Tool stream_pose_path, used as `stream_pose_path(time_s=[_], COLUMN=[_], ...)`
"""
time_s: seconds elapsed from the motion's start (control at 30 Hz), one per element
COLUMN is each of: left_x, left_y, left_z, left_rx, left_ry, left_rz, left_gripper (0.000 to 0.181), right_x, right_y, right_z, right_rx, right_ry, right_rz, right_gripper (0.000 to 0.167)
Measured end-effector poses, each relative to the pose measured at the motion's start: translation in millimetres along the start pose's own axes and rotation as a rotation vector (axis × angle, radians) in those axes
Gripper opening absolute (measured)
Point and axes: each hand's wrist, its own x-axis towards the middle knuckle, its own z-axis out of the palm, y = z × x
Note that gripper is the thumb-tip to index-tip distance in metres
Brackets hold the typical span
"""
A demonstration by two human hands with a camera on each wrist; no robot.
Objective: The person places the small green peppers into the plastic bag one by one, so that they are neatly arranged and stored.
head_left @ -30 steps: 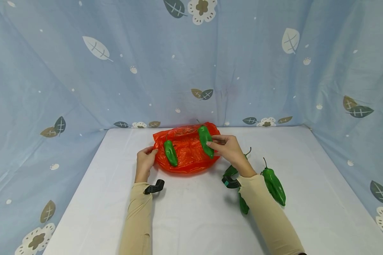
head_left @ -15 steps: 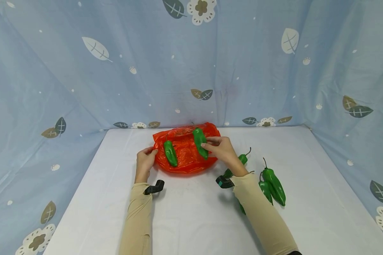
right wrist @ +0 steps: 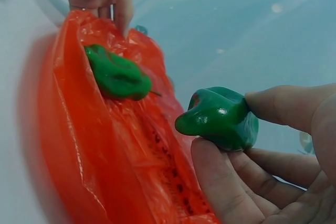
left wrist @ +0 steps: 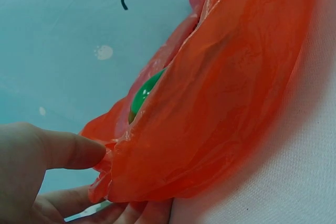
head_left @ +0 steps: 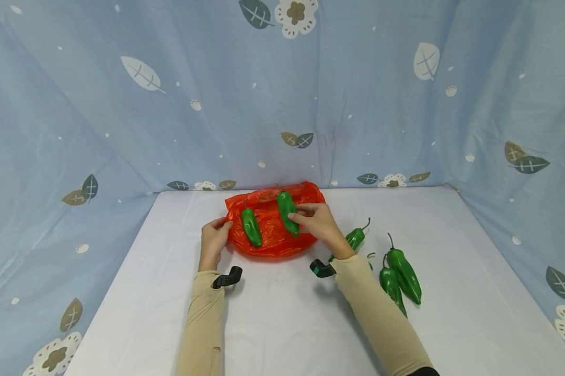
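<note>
A red plastic bag [head_left: 275, 237] lies at the back of the table, its mouth spread. My left hand [head_left: 213, 239] pinches the bag's left edge between thumb and fingers. Inside the bag, toward its left, lies one green pepper [head_left: 251, 227]; the right wrist view shows this pepper [right wrist: 118, 74] within the red folds. My right hand [head_left: 321, 223] holds another green pepper [head_left: 287, 211] by thumb and fingertips above the bag's opening. Seen from the right wrist, the held pepper [right wrist: 223, 121] points its tip toward the camera and is apart from the bag.
Right of the bag, several green peppers lie on the white table [head_left: 273, 318]: one pepper [head_left: 356, 238] beside the right wrist, two touching, a nearer pepper [head_left: 389, 284] and a longer one [head_left: 406, 277]. The right sleeve [head_left: 381, 318] partly hides another. A patterned blue curtain [head_left: 244, 130] surrounds the table.
My right hand has moved left with the pepper, farther over the bag. More of the peppers on the table now show beside the right sleeve. My left hand stays on the bag's edge.
</note>
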Motion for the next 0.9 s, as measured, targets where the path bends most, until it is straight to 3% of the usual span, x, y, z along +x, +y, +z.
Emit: stream_pose_path(time_s=[0.33,0.5,0.9], left_x=[0.8,0.0,-0.1], left_y=[-1.1,-1.0,-0.4], left_z=[0.9,0.4,0.0], left_rx=[0.003,0.001,0.001], left_ry=[0.001,0.0,0.001], left_rz=[0.001,-0.002,0.001], left_gripper=[0.05,0.05,0.049], right_x=[8.5,10.2,17.4], right_y=[1,0,5], right_z=[13,20,33], right_rx=[0.01,0.076,0.059], right_ry=[-0.018,-0.041,-0.044], right_rz=[-0.015,0.018,0.032], right_gripper=[0.048,0.05,0.051])
